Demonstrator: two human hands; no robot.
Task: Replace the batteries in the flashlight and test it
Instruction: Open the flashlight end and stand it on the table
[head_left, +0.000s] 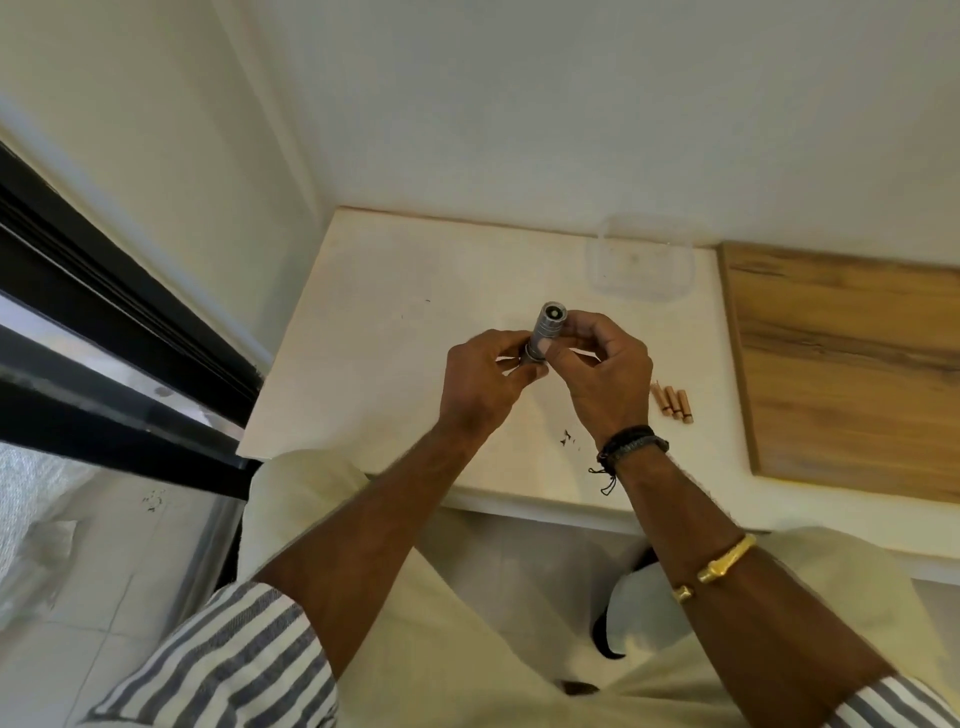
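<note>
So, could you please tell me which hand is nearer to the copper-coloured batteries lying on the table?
Right. The right hand is just left of the batteries; the left hand is farther left, beyond the flashlight.

A white table top (395, 270) is standing in the corner of a pale-walled room, its near edge running across the foreground. A clear plastic container (640, 270) is sitting toward the back of the top, close to the wall. A small cluster of copper-coloured batteries (672, 402) is lying side by side toward the right. A few dark specks (569, 438) are lying near the front edge. A wood-grain board (841, 364) is occupying the right side, seemingly resting on the white top.
</note>
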